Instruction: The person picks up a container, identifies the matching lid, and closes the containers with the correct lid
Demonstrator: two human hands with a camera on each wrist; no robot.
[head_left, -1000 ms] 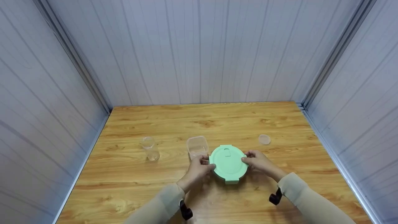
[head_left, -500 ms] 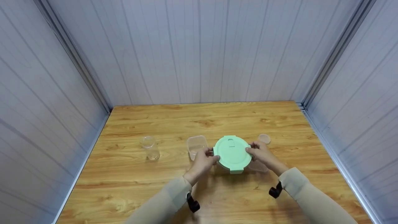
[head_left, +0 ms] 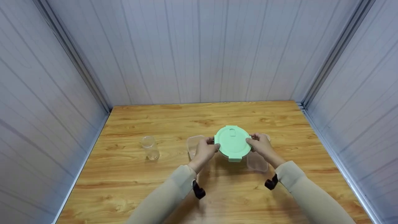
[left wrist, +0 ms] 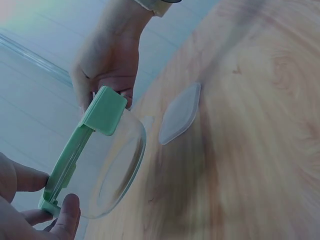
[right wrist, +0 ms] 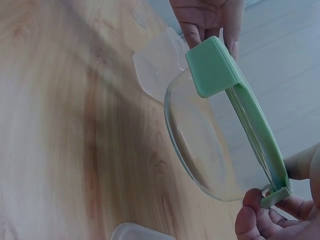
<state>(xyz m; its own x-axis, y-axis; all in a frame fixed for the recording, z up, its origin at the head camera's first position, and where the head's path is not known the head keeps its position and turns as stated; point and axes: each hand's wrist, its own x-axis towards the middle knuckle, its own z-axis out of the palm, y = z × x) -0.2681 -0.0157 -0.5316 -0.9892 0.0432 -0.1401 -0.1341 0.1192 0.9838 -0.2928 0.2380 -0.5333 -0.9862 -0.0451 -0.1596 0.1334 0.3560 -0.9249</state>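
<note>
1. Round glass container (left wrist: 117,165), its pale-green lid (head_left: 233,141) on, is held apparently above the worktop (head_left: 124,193), near its middle and farther from the person than a second ago; it seems carried, not opened.
2. Left-hand grip (head_left: 203,152) and right-hand grip (head_left: 263,147) pinch opposite sides of the rim, thumbs on top.
3. A clear square lid (head_left: 257,163), earlier hidden, now shows below the right-hand grip, which partly covers a small round lid (head_left: 268,137).
4. Farther left: a square tub (head_left: 192,144), then a clear jar (head_left: 151,150).
</note>
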